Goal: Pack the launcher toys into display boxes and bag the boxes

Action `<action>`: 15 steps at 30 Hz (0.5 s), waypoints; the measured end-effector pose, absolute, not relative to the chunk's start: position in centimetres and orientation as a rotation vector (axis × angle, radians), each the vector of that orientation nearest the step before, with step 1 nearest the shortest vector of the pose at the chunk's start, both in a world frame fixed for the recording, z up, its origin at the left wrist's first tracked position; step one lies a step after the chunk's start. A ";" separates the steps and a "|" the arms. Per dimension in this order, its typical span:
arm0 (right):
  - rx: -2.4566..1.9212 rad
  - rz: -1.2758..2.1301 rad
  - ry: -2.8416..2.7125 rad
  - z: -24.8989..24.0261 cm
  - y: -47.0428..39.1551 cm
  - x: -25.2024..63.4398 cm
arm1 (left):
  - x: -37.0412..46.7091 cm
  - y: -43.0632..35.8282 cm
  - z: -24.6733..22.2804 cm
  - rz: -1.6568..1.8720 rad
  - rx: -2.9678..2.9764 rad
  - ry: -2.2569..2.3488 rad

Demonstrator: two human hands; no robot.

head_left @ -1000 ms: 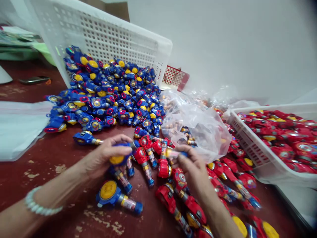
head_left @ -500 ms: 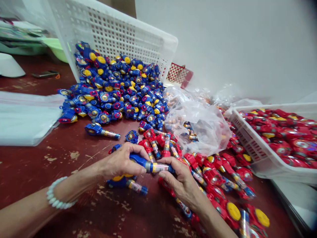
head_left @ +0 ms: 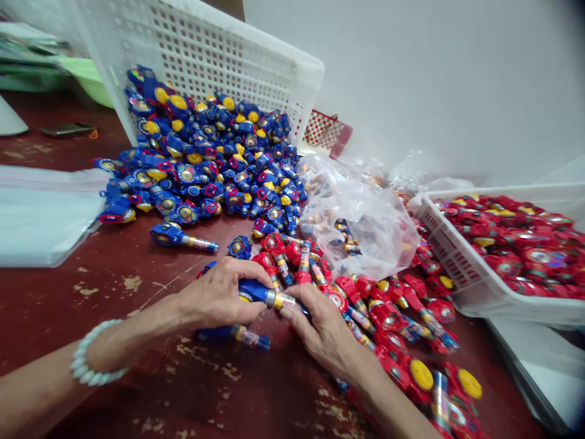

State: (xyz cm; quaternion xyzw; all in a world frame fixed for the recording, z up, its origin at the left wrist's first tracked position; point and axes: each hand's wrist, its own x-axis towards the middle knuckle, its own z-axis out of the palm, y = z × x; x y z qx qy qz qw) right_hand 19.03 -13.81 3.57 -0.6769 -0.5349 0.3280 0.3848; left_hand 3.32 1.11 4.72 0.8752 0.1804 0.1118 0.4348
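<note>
My left hand [head_left: 223,292], with a beaded bracelet at the wrist, is closed round the body of a blue toy [head_left: 256,292]. At the toy's other end, my right hand [head_left: 315,317] grips the printed tube [head_left: 282,301] between thumb and fingers. Another blue toy with a printed tube [head_left: 249,337] lies on the table just below my left hand, partly covered by it. Red toys [head_left: 384,314] with similar tubes are scattered beside and behind my right hand. One more blue toy with its tube [head_left: 185,238] rests beyond my left hand.
A tipped white basket [head_left: 219,52] spills a heap of blue toys [head_left: 196,164]. Clear plastic bags [head_left: 365,225] lie at the centre back. At the right, a white basket [head_left: 503,302] holds red toys. Plastic sheets [head_left: 41,213] lie at the left on the dark red table [head_left: 114,280].
My right hand has shifted along the tube toward the blue body, covering more of it. The whole view has moved slightly, with the surroundings appearing a little further left and up.
</note>
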 end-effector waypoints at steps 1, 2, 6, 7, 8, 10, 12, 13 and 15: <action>-1.718 0.893 -1.343 3.6 -13.7 19.2 | 3.3 1.1 4.8 0.330 2.203 0.380; -1.700 1.059 -1.255 3.6 -13.6 19.3 | 3.3 1.1 4.9 0.388 2.245 0.299; -1.545 1.570 -0.909 3.8 -13.5 19.7 | 3.1 1.4 4.8 0.496 2.428 0.077; -1.578 1.452 -0.997 3.9 -13.6 19.7 | 3.1 1.7 4.8 0.498 2.433 0.072; -1.626 1.253 -1.126 3.9 -13.6 19.7 | 3.2 2.0 4.7 0.495 2.419 0.086; -1.696 0.908 -1.304 3.8 -13.6 19.7 | 3.3 2.5 4.7 0.480 2.360 0.126; -1.695 0.984 -1.208 3.4 -13.4 19.7 | 3.4 2.8 4.7 0.473 2.330 0.126; -1.658 1.173 -1.093 3.2 -13.1 19.8 | 3.4 2.9 4.6 0.479 2.348 0.102; -1.553 1.486 -0.903 2.9 -12.6 20.2 | 3.6 3.0 4.5 0.521 2.437 0.046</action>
